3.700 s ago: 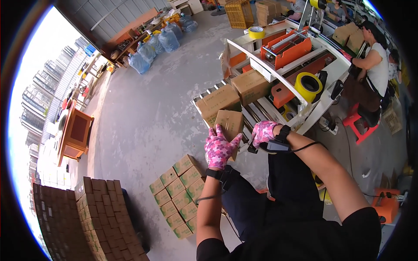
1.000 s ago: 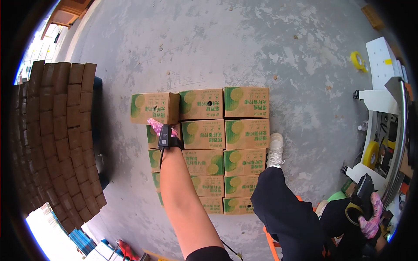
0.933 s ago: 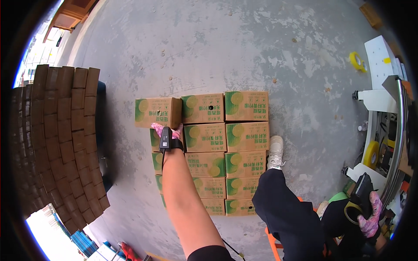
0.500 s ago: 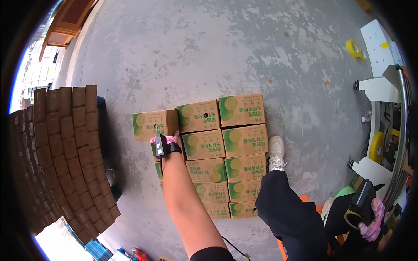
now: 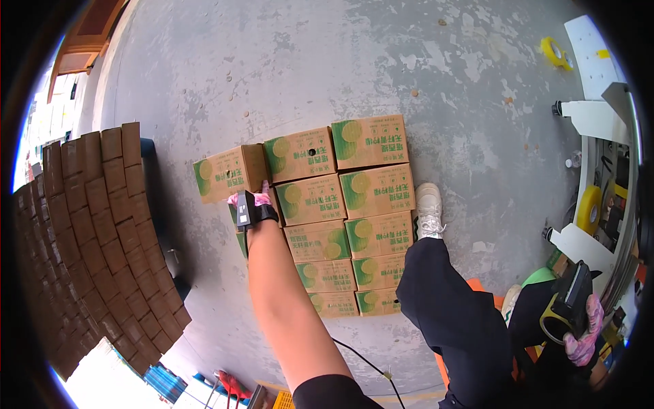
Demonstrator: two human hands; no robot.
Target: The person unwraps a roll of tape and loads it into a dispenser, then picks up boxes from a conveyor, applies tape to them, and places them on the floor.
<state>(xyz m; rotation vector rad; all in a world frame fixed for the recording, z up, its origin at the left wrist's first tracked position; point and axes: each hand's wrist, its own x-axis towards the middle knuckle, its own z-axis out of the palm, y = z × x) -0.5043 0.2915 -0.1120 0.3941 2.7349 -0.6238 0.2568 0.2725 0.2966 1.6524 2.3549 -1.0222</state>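
In a pink patterned glove, my left hand (image 5: 257, 198) grips the near edge of a cardboard carton (image 5: 219, 175) at the far left of a block of cartons. One finger lies along the carton's side; the others are partly hidden. The carton sits askew, its left end angled away from the row. A black box-shaped device (image 5: 244, 210) is strapped at my left wrist. At the lower right my right hand (image 5: 586, 335), gloved alike, is closed on what looks like a black tape dispenser (image 5: 576, 294) with a yellow ring.
More green-printed cartons (image 5: 377, 192) lie in rows on the worn grey floor (image 5: 286, 75). Stacked brown cartons (image 5: 116, 204) stand at left. My shoe (image 5: 429, 210) is beside the block. A metal-railed frame (image 5: 599, 140) with yellow tape rolls (image 5: 589, 208) is at right. A cable (image 5: 361, 358) hangs below.
The whole view has shifted, so the cartons sit higher in it. The carton at my left hand has turned slightly and lies more askew. My right hand keeps its hold.
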